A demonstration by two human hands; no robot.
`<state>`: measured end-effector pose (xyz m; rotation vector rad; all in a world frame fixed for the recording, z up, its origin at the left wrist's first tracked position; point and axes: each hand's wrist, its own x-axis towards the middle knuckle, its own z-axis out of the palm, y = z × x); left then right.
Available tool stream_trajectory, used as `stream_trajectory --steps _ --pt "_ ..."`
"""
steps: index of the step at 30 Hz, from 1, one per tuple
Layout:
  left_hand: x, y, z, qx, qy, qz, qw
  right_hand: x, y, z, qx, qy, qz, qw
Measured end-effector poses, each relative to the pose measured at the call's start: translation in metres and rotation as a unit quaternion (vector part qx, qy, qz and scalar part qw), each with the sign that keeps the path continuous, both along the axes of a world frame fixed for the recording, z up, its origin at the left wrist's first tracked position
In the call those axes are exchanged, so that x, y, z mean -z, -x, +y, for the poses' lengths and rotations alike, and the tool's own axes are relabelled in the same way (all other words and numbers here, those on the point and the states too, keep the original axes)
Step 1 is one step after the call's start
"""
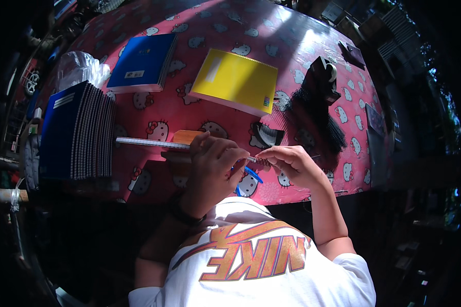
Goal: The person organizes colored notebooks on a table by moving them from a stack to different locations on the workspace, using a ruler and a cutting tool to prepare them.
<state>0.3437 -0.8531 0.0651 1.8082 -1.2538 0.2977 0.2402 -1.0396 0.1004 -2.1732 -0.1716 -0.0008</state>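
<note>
My left hand [215, 156] is closed around a thin stack of white paper [148, 142], seen edge-on and sticking out to the left of the hand. A dark wire coil [263, 162] emerges between my two hands. My right hand [294, 163] has its thumb and fingers pinched on this coil, close to the left fingertips. Below the left fingers show the blue handles [254, 175] of a tool; its head is hidden. Behind the left hand lies a flat orange-brown piece [186, 136], partly covered.
A stack of blue spiral notebooks [77, 133] stands at the left, near a clear plastic bag [79, 69]. Farther back lie a blue notebook pile [143, 61] and a yellow notebook [235, 79]. Black coils [317, 120] lie at the right beside a black object [322, 79]. A dark curved piece [268, 136] sits ahead.
</note>
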Motion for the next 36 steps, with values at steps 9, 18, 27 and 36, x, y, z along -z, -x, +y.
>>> stream_trajectory --steps 9,18,27,36 --pt "-0.010 0.003 0.003 0.031 -0.076 -0.023 0.996 0.002 0.003 0.011 0.044 -0.035 -0.036 0.998" --pt "-0.001 -0.004 -0.004 0.036 -0.052 -0.074 0.995 0.124 -0.011 -0.061 0.383 0.322 0.180 0.847" --pt "0.000 -0.002 -0.001 0.017 -0.038 -0.071 0.997 0.158 -0.022 -0.049 0.337 0.182 -0.073 0.921" --pt "-0.001 -0.006 0.001 0.026 -0.022 -0.069 0.997 0.133 -0.030 -0.033 0.222 0.312 0.077 0.920"
